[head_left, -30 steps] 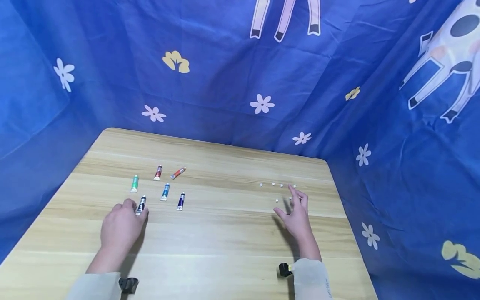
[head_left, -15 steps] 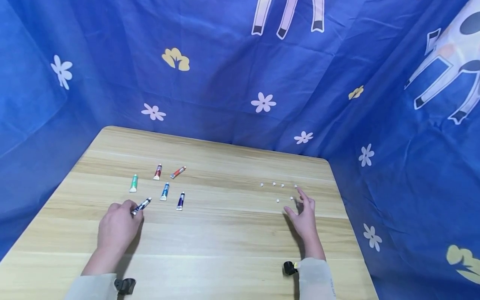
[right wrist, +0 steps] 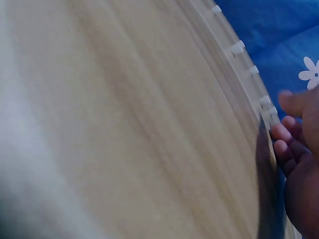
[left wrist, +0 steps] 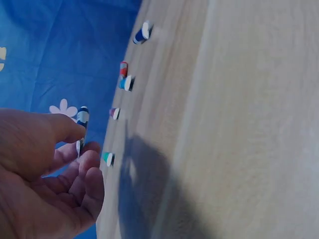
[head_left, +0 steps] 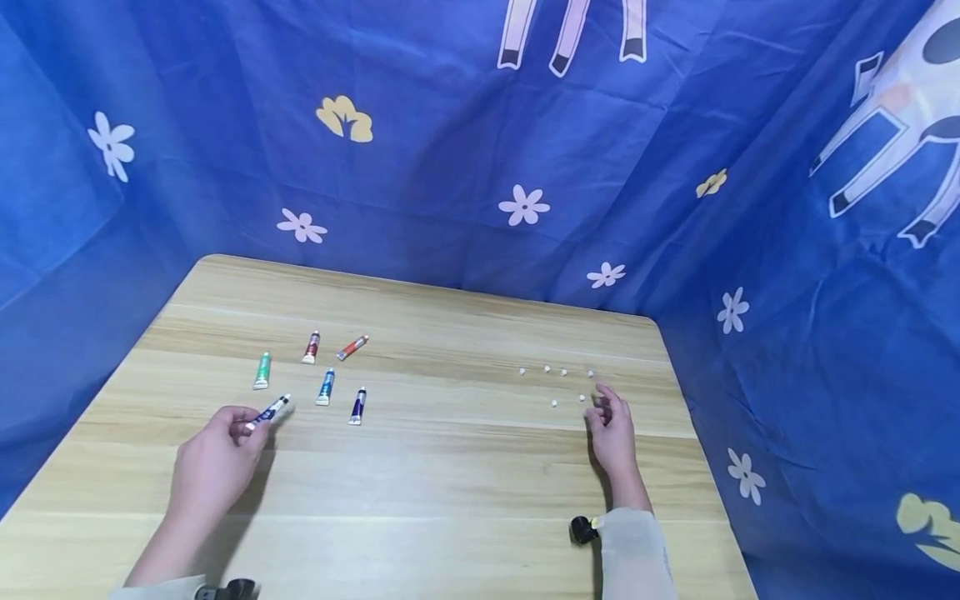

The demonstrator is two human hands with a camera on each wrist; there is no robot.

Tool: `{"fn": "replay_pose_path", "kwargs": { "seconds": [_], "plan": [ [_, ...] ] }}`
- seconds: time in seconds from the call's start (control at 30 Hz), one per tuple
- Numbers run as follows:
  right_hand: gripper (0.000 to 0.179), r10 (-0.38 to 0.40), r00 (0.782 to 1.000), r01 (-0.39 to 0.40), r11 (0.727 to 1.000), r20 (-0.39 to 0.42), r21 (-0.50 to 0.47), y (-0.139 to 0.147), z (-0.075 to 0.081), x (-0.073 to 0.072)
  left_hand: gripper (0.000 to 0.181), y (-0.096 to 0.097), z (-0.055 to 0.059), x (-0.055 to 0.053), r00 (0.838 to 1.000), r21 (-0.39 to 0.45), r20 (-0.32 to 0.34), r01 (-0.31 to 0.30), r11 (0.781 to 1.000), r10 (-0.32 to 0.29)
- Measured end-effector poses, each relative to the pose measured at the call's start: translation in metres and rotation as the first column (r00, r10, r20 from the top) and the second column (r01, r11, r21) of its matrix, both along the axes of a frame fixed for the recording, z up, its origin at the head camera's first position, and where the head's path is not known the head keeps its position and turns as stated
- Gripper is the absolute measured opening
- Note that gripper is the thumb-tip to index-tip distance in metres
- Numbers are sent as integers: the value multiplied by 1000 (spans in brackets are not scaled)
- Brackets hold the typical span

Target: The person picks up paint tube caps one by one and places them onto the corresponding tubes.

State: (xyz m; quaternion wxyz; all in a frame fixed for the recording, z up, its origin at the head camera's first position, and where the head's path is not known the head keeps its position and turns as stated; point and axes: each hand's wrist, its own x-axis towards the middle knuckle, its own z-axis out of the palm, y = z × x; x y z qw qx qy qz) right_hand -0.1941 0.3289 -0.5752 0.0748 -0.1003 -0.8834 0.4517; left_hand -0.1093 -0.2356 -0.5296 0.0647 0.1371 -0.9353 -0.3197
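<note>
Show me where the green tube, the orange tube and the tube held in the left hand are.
Green tube (head_left: 262,372): head view, middle of its body.
Orange tube (head_left: 352,348): head view, middle of its body.
Held tube (head_left: 270,411): head view, middle of its visible body.

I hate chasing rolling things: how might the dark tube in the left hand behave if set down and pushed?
The dark tube would probably slide or pivot, not roll, since its white end looks flat. It is likely light, as the left hand pinches it near that end. It seems fairly stiff: its free part juts out straight.
</note>
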Motion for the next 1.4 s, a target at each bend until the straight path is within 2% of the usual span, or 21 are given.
{"fn": "replay_pose_path", "kwargs": {
  "seconds": [0.23, 0.43, 0.6, 0.77, 1.03, 1.4],
  "plan": [
    [40, 15, 999, -12, 996, -33, 86, 2, -4, -9, 33, 0, 6, 3, 1000, 90, 29, -5, 996, 2],
    [37, 46, 999, -45, 991, -8, 128, 3, -5, -14, 38, 1, 11, 7, 997, 162, 65, -39, 986, 29],
    [36, 52, 997, -58, 989, 49, 135, 5, -4, -19, 38, 3, 12, 9, 997, 175, 61, -59, 983, 49],
    [35, 65, 994, -74, 993, 92, 96, 4, -1, -25, 39, 2, 11, 11, 996, 183, 60, -72, 980, 62],
    [31, 42, 992, -48, 997, 117, 52, 4, -1, -28, 39, 1, 10, 11, 995, 185, 64, -82, 979, 71],
    [26, 10, 994, -16, 998, 110, 58, 3, -6, -28, 40, 2, 7, 12, 994, 201, 80, -87, 976, 72]
  ]
}}
